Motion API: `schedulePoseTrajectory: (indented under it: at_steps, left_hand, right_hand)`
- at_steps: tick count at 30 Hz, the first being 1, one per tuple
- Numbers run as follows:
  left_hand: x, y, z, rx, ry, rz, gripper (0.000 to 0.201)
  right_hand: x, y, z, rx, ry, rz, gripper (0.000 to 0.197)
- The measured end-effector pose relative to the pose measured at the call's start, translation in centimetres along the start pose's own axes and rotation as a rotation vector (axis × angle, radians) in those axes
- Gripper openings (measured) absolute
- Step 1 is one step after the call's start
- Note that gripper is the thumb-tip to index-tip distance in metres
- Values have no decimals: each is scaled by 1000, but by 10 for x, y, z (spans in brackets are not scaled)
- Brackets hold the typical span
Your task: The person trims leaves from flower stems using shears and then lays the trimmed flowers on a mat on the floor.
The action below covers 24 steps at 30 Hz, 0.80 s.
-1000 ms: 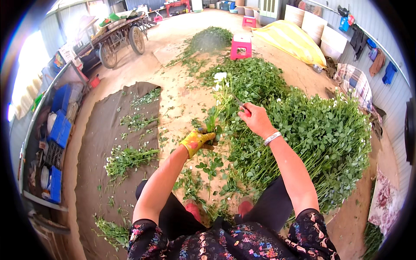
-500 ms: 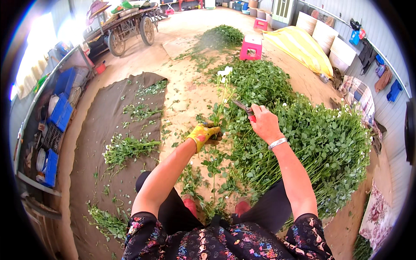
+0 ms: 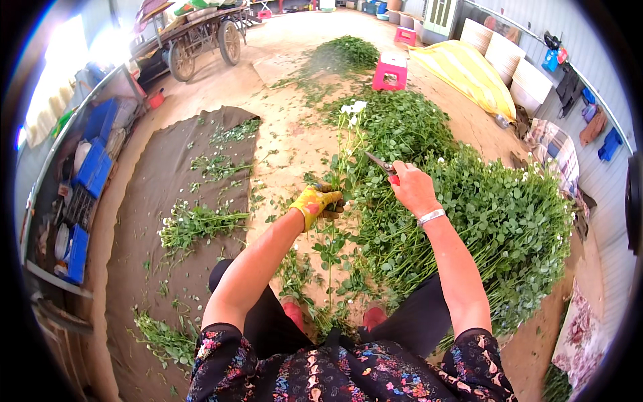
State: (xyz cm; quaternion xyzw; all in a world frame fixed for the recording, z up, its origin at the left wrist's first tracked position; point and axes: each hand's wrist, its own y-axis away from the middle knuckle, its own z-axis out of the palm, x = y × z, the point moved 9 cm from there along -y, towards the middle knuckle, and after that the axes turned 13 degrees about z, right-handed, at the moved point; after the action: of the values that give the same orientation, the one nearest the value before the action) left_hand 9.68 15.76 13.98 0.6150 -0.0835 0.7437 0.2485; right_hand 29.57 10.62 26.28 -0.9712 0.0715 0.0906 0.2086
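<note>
My left hand (image 3: 317, 205), in a yellow glove with dark fingers, is closed round a leafy flower stem (image 3: 342, 164) held upright. White blossoms (image 3: 353, 111) top the stem, and its leafy lower end hangs below my fist. My bare right hand (image 3: 413, 190), a silver bracelet at its wrist, grips pruning shears (image 3: 381, 163) just right of the stem. Their blades point up and left toward it without visibly touching. Beside and beneath my right hand spreads a large heap of cut green stems (image 3: 489, 234) with small white buds.
On the left, a dark cloth (image 3: 154, 268) bears several small bunches of stems (image 3: 194, 228). A pink stool (image 3: 390, 72) stands beyond the heap, near a yellow striped sheet (image 3: 469, 74). Blue crates (image 3: 94, 167) line the left side; a wheeled cart (image 3: 201, 43) is farther back.
The shears have shifted slightly right, away from the stem, with my right hand. The blossoms have moved a little up and right; my left hand keeps its hold.
</note>
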Motion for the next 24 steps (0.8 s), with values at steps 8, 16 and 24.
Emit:
schedulePoseTrajectory:
  at_steps: [8, 16, 24]
  left_hand:
    - [86, -23, -142, 356, 390, 492, 22]
    - [-20, 132, -398, 1240, 744, 447, 15]
    - [-223, 295, -473, 1738, 616, 152, 19]
  right_hand:
    - [-4, -2, -12, 82, -175, -82, 22]
    - [9, 9, 12, -131, -237, -42, 30]
    - [53, 27, 88, -398, -99, 55, 33]
